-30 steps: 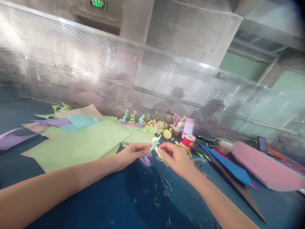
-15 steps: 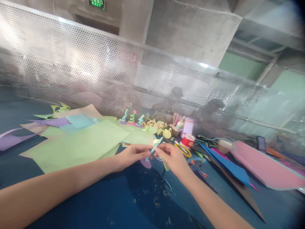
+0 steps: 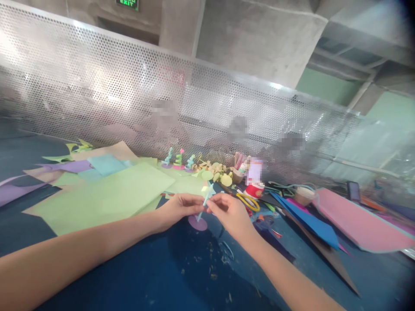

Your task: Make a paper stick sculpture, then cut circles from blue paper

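— Left hand and right hand?
— Fingertips of both pinched shut on a small paper stem, held above the purple disc on the blue table

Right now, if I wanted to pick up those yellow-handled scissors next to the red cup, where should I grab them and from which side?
Probably by the yellow handle loops of the scissors. They lie flat on the blue table, facing your right hand, beside the red cup. Come from above on the near side; the blades are hidden among paper scraps, so I cannot tell how they point.
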`<action>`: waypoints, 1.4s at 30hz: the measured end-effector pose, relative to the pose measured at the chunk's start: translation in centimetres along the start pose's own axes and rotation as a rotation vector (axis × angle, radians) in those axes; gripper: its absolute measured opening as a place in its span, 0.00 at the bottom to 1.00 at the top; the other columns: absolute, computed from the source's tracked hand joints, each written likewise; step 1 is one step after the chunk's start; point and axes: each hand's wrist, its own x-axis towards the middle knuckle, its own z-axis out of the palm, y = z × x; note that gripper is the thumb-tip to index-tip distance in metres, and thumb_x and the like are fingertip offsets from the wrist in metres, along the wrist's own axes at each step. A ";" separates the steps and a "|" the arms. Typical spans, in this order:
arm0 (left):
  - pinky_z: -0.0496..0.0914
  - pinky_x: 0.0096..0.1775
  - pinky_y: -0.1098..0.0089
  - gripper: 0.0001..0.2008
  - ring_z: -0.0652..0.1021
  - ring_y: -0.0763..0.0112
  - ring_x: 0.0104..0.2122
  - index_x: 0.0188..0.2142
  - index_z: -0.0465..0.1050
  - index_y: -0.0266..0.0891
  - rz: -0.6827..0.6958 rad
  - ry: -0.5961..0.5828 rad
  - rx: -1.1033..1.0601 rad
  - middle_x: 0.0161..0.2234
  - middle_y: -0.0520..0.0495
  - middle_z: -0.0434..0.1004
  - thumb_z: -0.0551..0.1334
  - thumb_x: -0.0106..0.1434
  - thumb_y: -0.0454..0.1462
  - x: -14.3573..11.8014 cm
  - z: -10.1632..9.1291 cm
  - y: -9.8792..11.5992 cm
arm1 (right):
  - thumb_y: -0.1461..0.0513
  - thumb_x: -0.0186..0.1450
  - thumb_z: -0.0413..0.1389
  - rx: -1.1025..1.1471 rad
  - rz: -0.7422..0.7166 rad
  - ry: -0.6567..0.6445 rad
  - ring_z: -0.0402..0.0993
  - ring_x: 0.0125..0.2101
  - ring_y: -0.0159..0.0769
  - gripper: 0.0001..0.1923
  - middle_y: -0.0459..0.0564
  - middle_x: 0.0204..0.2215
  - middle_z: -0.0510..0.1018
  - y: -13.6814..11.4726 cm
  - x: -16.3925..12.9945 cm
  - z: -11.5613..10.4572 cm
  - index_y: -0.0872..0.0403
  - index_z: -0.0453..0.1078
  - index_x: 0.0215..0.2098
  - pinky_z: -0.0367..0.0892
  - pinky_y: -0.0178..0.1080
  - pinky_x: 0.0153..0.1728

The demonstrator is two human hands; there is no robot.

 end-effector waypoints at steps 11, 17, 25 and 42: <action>0.66 0.36 0.73 0.18 0.75 0.72 0.34 0.44 0.74 0.40 -0.060 0.071 -0.079 0.34 0.48 0.79 0.67 0.53 0.37 0.1 -0.2 -0.7 | 0.60 0.59 0.53 -0.148 -0.060 0.079 0.73 0.25 0.34 0.06 0.46 0.22 0.75 -0.8 -0.4 -0.2 0.54 0.66 0.25 0.67 0.34 0.29; 0.66 0.36 0.72 0.19 0.74 0.72 0.33 0.46 0.73 0.42 -0.039 0.047 -0.056 0.35 0.48 0.78 0.66 0.54 0.38 0.1 -0.3 -0.6 | 0.56 0.58 0.54 -0.163 -0.009 0.094 0.72 0.24 0.34 0.09 0.46 0.21 0.75 -0.7 -0.4 -0.3 0.54 0.68 0.29 0.65 0.33 0.26; 0.66 0.37 0.72 0.19 0.75 0.70 0.35 0.46 0.74 0.42 -0.044 0.039 -0.053 0.36 0.48 0.78 0.66 0.53 0.39 -0.1 -0.2 -0.4 | 0.57 0.58 0.55 -0.023 0.031 0.055 0.74 0.28 0.37 0.11 0.47 0.26 0.76 0.1 -0.3 -0.3 0.54 0.67 0.37 0.67 0.36 0.30; 0.67 0.37 0.70 0.20 0.75 0.70 0.34 0.46 0.73 0.41 -0.052 0.056 -0.032 0.31 0.50 0.76 0.67 0.52 0.40 0.1 -0.3 -1.2 | 0.60 0.59 0.54 0.019 -0.035 0.082 0.73 0.28 0.35 0.06 0.47 0.27 0.75 1.2 -0.1 0.1 0.54 0.68 0.32 0.69 0.35 0.31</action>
